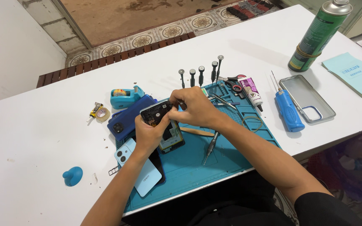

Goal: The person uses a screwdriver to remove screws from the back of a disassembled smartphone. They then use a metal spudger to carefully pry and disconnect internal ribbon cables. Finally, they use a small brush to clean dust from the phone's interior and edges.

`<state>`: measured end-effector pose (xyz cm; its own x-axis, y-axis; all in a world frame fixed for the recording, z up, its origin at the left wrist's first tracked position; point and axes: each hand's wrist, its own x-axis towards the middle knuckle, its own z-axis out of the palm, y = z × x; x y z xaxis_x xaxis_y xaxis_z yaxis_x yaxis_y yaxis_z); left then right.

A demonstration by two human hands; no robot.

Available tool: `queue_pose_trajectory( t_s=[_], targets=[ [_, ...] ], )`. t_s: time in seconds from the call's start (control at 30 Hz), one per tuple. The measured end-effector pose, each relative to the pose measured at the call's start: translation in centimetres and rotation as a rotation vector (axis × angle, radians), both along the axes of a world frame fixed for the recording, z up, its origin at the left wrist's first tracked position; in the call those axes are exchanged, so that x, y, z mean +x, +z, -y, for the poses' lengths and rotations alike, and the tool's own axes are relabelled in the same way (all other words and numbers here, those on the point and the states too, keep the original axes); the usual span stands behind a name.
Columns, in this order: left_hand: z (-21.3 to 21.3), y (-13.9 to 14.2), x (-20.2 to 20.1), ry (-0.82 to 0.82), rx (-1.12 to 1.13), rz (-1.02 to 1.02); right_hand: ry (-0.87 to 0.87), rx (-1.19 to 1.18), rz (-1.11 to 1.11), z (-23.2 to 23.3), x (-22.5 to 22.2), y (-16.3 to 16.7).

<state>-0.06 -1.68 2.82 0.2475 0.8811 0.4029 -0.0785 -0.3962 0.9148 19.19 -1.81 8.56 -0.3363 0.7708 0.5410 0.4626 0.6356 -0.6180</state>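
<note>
An opened phone [162, 119] with its back off and its insides showing lies tilted on the blue work mat [206, 163]. My left hand [149, 134] grips the phone by its upper end. My right hand [193, 108] is shut on a thin tool and presses its tip onto the phone's top near the camera area. A light blue back cover [141, 173] lies under my left wrist. A dark blue phone case [128, 114] rests just left of the phone.
Several screwdrivers [201, 75] stand in the mat's back edge. One screwdriver [211, 147], tweezers [223, 100] and scissors [233, 83] lie on the mat. A blue tape dispenser [124, 96], glue tube [252, 93], blue electric tool [289, 112], clear case [307, 98], green spray can [318, 35] and paper pad [355, 74] surround it.
</note>
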Motion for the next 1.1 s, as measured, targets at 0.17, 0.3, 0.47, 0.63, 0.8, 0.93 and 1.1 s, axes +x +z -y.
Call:
queue_pose_trajectory(
  t_s=[0.17, 0.3, 0.47, 0.63, 0.8, 0.93, 1.1],
  targets=[
    [0.1, -0.1, 0.1, 0.011, -0.008, -0.015, -0.014, 0.049, 0.005, 0.1, 0.0, -0.1],
    [0.0, -0.2, 0.1, 0.008, 0.006, -0.018, -0.048, 0.061, 0.014, 0.2, -0.2, 0.0],
    [0.1, -0.4, 0.1, 0.007, 0.018, -0.035, -0.092, 0.032, -0.04, 0.5, -0.6, -0.1],
    [0.0, -0.1, 0.3, 0.024, -0.028, 0.015, -0.061, 0.008, -0.063, 0.5, -0.4, 0.1],
    [0.4, 0.7, 0.3, 0.059, 0.013, 0.033, -0.04, -0.1, -0.065, 0.4, -0.2, 0.2],
    [0.8, 1.6, 0.1, 0.064, 0.037, 0.121, 0.075, -0.206, -0.291, -0.1, 0.2, 0.2],
    [0.7, 2.2, -0.1, 0.032, -0.026, 0.205, 0.094, -0.207, -0.25, -0.2, 0.6, 0.3]
  ],
)
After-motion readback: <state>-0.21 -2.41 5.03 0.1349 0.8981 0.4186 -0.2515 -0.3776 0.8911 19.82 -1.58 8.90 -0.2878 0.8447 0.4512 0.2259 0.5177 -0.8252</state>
